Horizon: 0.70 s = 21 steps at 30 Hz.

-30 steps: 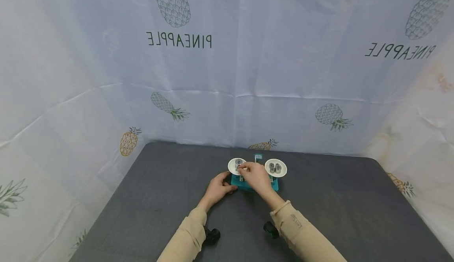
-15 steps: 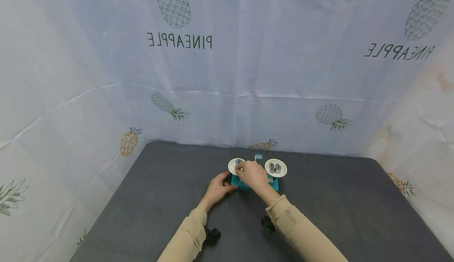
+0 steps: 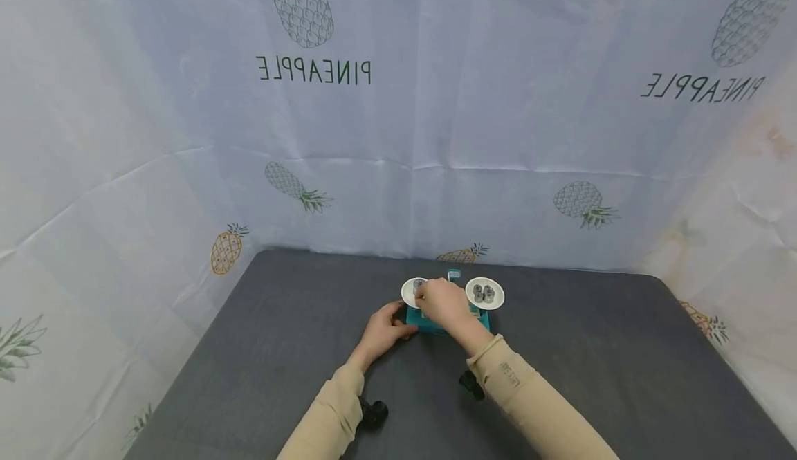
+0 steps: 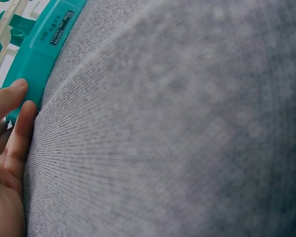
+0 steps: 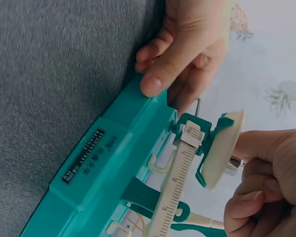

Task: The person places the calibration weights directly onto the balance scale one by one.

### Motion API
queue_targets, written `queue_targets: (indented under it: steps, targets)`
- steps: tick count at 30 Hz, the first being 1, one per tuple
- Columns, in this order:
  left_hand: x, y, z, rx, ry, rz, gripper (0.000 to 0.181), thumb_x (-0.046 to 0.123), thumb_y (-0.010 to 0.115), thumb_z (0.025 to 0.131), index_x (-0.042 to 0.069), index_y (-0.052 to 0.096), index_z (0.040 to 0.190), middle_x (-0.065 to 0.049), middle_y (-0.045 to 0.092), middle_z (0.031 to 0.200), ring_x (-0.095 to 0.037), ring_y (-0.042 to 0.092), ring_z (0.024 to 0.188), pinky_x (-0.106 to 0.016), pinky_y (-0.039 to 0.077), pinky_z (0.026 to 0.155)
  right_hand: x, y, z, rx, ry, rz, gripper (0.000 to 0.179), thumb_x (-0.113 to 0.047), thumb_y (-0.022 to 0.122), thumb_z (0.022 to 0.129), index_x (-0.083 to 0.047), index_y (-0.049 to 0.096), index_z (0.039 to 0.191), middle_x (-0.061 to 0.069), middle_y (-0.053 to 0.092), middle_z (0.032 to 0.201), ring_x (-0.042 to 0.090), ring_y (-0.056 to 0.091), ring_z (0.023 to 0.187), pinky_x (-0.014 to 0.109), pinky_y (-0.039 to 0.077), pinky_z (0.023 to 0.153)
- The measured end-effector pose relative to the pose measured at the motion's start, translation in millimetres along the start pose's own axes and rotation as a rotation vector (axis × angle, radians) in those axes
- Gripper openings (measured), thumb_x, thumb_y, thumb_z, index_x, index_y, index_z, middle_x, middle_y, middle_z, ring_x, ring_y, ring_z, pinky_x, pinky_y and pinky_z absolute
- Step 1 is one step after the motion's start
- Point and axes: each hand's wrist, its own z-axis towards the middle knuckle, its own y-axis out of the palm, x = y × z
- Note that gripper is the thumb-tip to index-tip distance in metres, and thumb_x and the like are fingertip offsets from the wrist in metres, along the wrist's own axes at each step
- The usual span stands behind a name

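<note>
A teal tray balance with two cream pans stands on the table. My left hand holds its left end, the thumb on the front of the base and the other fingers behind. Over the left pan my right hand is bent down. In the right wrist view, the fingertips of that hand pinch a small metal weight at the pan's surface. Another grey weight shows on the left pan, partly hidden by the hand. Two grey weights stand on the right pan.
A dark grey cloth covers the table. White curtain with pineapple prints hangs behind and on both sides. The graduated beam with its sliding rider runs along the balance's front.
My right hand has shifted slightly left and turned at the wrist, covering more of the left pan, and its forearm swung left. The left hand and balance stay in place.
</note>
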Motion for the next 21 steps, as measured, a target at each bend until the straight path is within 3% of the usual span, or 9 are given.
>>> queue_targets:
  steps: [2,8,12,18,21]
  targets:
    - [-0.8,0.3,0.7,-0.001,-0.005,0.001,0.059,0.028,0.069,0.084,0.012,0.047,0.135,-0.004,0.065,0.077,-0.01,0.062,0.064,-0.026,0.05,0.068,0.2,-2.9,0.3,-0.016,-0.012,-0.006,0.015,-0.018,0.061,0.089,-0.02,0.075,0.084,-0.007,0.06,0.057,0.006,0.045,0.045,0.021,0.032,0.042]
    - [-3.6,0.4,2.8,0.001,-0.007,0.007,0.061,0.03,0.07,0.083,0.011,0.046,0.137,-0.003,0.067,0.074,-0.009,0.062,0.064,-0.026,0.05,0.068,-2.7,-9.8,1.1,-0.019,-0.026,-0.045,0.025,-0.011,0.059,0.089,-0.015,0.071,0.066,-0.005,0.045,0.048,0.009,0.035,0.042,0.021,0.023,0.041]
    - [-3.5,-0.1,3.0,0.001,-0.012,0.008,0.061,0.029,0.07,0.083,0.012,0.046,0.137,-0.003,0.066,0.073,-0.009,0.062,0.063,-0.026,0.05,0.068,-4.1,-10.3,2.4,-0.018,-0.021,-0.071,0.031,-0.009,0.056,0.089,-0.013,0.067,0.061,-0.004,0.043,0.046,0.009,0.033,0.042,0.022,0.022,0.041]
    - [-1.5,-1.3,1.8,-0.006,-0.009,0.013,0.059,0.029,0.069,0.084,0.012,0.047,0.136,-0.003,0.066,0.073,-0.009,0.061,0.063,-0.026,0.05,0.067,-3.2,-4.9,0.6,0.008,-0.023,-0.072,0.016,-0.015,0.06,0.09,-0.017,0.074,0.081,-0.005,0.055,0.053,0.008,0.042,0.044,0.022,0.029,0.042]
    - [-0.8,-1.9,1.3,-0.009,-0.01,0.017,0.059,0.029,0.069,0.084,0.011,0.047,0.136,-0.003,0.066,0.073,-0.009,0.061,0.063,-0.025,0.05,0.068,-1.4,-2.0,-1.3,0.026,-0.016,-0.015,0.015,-0.018,0.06,0.09,-0.017,0.074,0.093,-0.003,0.061,0.061,0.007,0.044,0.045,0.023,0.031,0.042]
